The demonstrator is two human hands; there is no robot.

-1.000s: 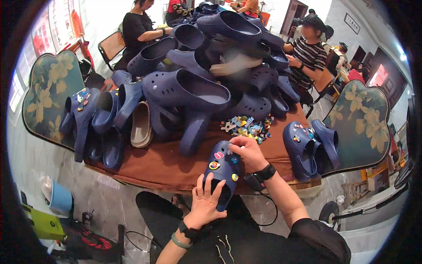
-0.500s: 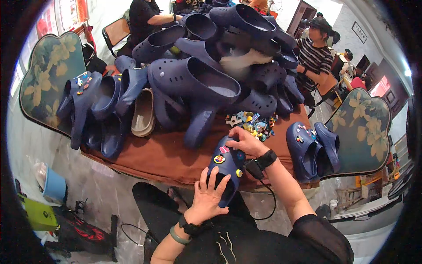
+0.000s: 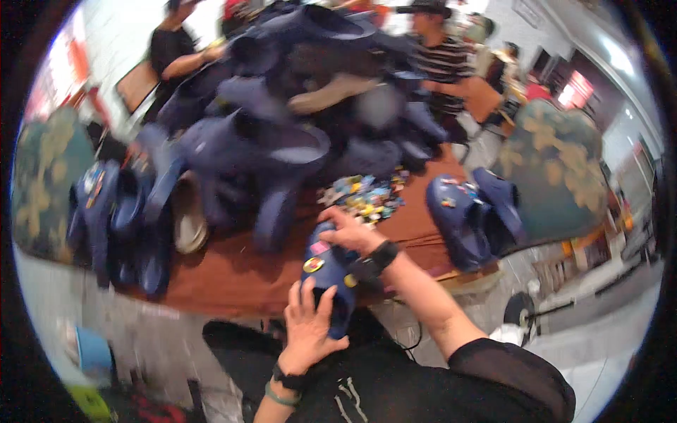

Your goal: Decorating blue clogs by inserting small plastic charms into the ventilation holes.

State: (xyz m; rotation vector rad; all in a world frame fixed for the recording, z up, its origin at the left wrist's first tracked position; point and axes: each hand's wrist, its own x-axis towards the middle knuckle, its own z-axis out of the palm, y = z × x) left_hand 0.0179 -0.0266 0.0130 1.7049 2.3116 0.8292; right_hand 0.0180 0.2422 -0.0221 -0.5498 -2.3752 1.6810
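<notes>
A navy blue clog (image 3: 333, 266) lies lengthwise in front of me, toe pointing away, at the table's near edge. Several charms sit on its upper, among them a pink one (image 3: 319, 248), a round yellow-rimmed one (image 3: 312, 265) and a small yellow one (image 3: 350, 280). My left hand (image 3: 307, 326) grips the heel end, fingers over the side of the opening and thumb at the back. At the toe, the fingers of my right hand (image 3: 351, 231) are closed on the front of the clog. Blur hides whether a charm is between them. Beyond the toe lies a heap of colourful charms (image 3: 370, 197).
A tall pile of navy clogs (image 3: 261, 141) covers the far part of the brown-covered table (image 3: 233, 285). More clogs (image 3: 113, 218) stand at the left; a charm-decorated pair (image 3: 458, 218) stands at the right. Chair backs (image 3: 557, 169) flank the table. Other people (image 3: 444, 60) sit beyond.
The whole view has shifted and tilted, and the picture is blurred now. Both hands keep their places on the clog, with the right one still at its toe.
</notes>
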